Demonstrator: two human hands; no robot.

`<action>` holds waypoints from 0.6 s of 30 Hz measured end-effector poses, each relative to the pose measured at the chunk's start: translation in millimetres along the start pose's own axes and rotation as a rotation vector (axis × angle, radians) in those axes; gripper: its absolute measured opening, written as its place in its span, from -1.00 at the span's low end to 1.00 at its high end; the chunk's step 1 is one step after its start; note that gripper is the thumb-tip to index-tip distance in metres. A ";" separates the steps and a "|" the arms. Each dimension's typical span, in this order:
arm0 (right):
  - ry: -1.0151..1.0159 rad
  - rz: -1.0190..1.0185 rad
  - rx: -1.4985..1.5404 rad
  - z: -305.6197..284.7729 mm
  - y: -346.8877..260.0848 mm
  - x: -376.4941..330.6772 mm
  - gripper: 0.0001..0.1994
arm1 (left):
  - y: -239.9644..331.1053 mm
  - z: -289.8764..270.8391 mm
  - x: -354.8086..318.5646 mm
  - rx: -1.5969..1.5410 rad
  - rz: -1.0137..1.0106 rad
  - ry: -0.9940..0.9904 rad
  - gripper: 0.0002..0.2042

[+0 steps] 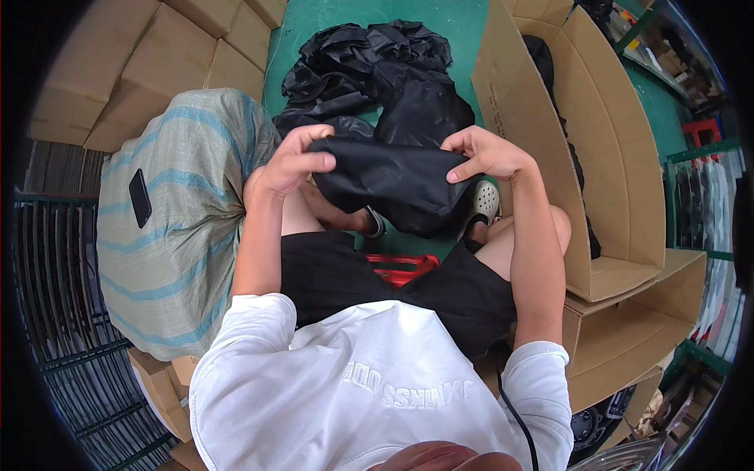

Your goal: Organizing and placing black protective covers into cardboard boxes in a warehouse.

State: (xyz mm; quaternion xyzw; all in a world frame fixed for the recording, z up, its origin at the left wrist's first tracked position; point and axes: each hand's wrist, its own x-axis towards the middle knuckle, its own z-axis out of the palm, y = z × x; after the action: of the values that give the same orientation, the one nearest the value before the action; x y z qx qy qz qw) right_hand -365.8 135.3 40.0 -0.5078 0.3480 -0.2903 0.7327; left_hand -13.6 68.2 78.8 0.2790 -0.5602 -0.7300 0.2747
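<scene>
White shirt (377,392) lowest in frame. Both hands clamp black bag (393,184) over knees: left hand (287,165) at bag's 9 o'clock end, right hand (487,153) at 3 o'clock end. Bag's long axis spans hands, both equally near. Black pile (377,67) on floor at 12 o'clock; carton (605,157) at 3.

black bundle (393,184): smooth, faintly glossy cloth. left of it, sack (181,235): coarse woven plastic. right, box (620,180): matt cardboard.

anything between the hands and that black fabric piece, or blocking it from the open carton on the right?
Nothing between them: the left hand and right hand both already grip the black fabric piece at its ends. Toward the open cardboard carton on the person's right, no visible obstruction; only its upright near flap lies that way.
</scene>
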 end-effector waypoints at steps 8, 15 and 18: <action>0.103 -0.157 0.011 1.2 0.3 0.0 -0.76 | -21.6 41.7 7.8 0.130 -0.322 -0.416 -0.55; -0.104 -0.008 0.060 -0.4 -3.5 -11.7 -0.57 | -22.9 29.5 5.2 -0.454 0.122 -0.212 -0.58; -0.209 -0.002 0.076 3.0 -1.1 -12.8 -0.47 | -18.6 32.3 4.4 -0.543 0.204 -0.209 -0.57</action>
State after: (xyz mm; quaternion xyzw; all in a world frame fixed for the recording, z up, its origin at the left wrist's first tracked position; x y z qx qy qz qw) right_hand -371.0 146.5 44.5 -0.5076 0.2580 -0.2498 0.7832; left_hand -41.4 90.7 67.3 0.0610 -0.3949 -0.8464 0.3520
